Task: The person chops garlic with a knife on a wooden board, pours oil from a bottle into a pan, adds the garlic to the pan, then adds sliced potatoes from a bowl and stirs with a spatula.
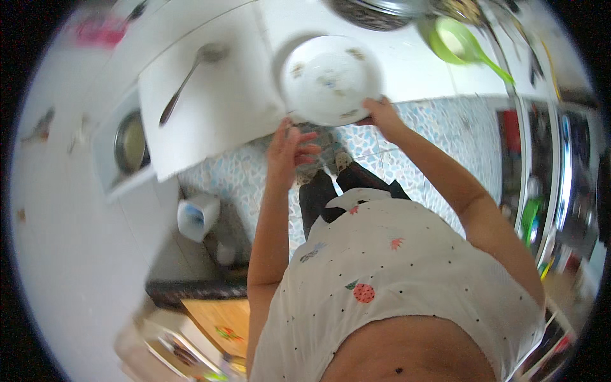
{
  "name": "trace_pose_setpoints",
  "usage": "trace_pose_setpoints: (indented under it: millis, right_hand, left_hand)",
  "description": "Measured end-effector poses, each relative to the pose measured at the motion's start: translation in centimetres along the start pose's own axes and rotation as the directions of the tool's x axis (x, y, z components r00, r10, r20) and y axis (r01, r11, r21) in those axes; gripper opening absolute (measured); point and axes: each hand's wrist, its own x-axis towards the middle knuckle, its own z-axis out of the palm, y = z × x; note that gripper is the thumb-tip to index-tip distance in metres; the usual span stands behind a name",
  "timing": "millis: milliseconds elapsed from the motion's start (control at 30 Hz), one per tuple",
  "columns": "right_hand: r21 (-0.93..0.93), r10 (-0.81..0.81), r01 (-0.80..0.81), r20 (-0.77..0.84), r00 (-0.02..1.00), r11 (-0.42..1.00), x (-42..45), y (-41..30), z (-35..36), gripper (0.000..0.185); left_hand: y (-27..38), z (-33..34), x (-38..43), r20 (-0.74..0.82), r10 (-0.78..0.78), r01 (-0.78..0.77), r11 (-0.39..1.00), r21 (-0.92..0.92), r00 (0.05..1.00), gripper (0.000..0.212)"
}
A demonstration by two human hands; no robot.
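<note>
A white round plate [329,81] with small printed motifs is tilted a little over the front edge of the white counter. My right hand [384,117] grips its near right rim, thumb on top. Close to the near left rim is my left hand [291,150], its fingers spread and slightly blurred. One of its fingertips meets or nearly meets the rim; I cannot tell which. Left of the plate, a metal ladle or large spoon [184,86] with a dark handle end lies on the white counter [229,110].
A green plastic ladle [456,45] rests at the back right, beside a metal pot [382,12]. At the left, a metal bowl [130,143] sits in a recess. A white bin [198,217] stands on the floor. Shelves [539,191] line the right side.
</note>
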Motion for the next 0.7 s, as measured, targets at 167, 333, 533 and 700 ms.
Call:
trace_pose_setpoints:
  millis: [167,333,533,700]
  right_hand:
    - [-0.042,-0.02,0.021,0.038,0.999,0.999,1.5,4.3,-4.3,0.032]
    - [-0.561,-0.32,0.387,0.218,0.922,0.731,4.2,5.7,-13.2,0.031]
    - [0.114,0.032,-0.039,0.063,0.997,0.993,4.4,1.3,-7.3,0.039]
    - [0.083,0.092,-0.096,0.054,0.994,0.992,6.7,0.5,-7.8,0.038]
  left_hand:
    - [-3.6,-3.0,-9.7,-0.261,-0.009,0.021,0.999,0.045,0.965,0.048]
    - [-9.0,-6.0,-17.9,-0.508,0.028,-0.019,1.0,0.022,0.861,0.044]
    - [-14.0,-7.1,-24.6,-0.827,-0.167,0.014,0.982,-0.19,0.537,0.041]
    - [-19.2,-7.0,-29.7,-0.937,-0.282,-0.217,0.921,-0.324,0.204,0.033]
